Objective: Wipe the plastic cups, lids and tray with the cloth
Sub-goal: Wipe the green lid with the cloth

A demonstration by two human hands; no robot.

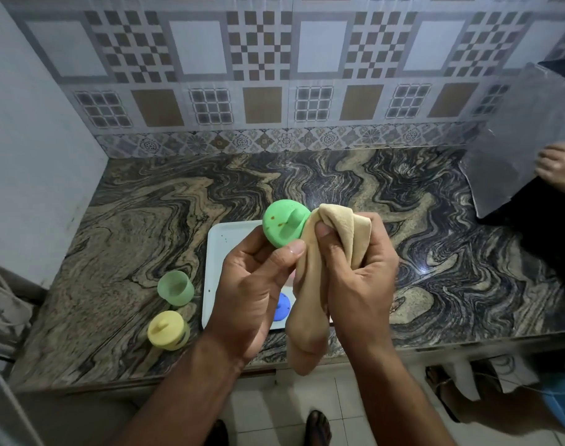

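Now | left hand (pixel 255 284) grips round green lid (pixel 286 224) | right hand (pixel 358 272) clutches crumpled beige cloth (pixel 310 300)

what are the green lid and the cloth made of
Green lid: looks like matte moulded plastic, with an even opaque colour, a rounded edge and a moulded handle; brown spots on top. Cloth: soft beige woven fabric, probably cotton, folding and draping limply from the right hand.

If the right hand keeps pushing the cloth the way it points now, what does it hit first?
Most likely the green lid: the right hand aims the bunched cloth up and left at it, and the cloth's tip seems to be touching its edge. The left hand holds that lid.
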